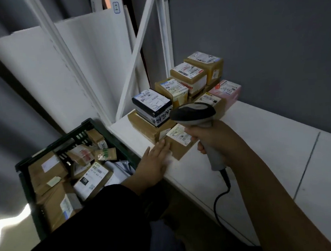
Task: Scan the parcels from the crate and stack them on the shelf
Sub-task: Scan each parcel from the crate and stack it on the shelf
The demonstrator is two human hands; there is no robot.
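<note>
Touching left fingers (pixel 161 148), brown parcel (pixel 179 151).

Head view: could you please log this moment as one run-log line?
left hand: flat, touches brown parcel at shelf edge | right hand: grips scanner | crate: parcels remain

- Stacked parcels (pixel 188 72), upper centre: label print too small for me to read.
- Flat parcel (pixel 179 150) on the shelf (pixel 260 137): label partly covered by the right hand (pixel 211 139) and the scanner (pixel 193 113).
- Left hand (pixel 155 161): fingers (pixel 162 146) blurred where they meet that parcel.
- Crate (pixel 19 168), lower left: near corner hidden behind a dark sleeve (pixel 89 230).
- Cable (pixel 215 204) of the scanner: its end lost to me in shadow, lower centre.
- Shelf: cut off at the right edge.
</note>
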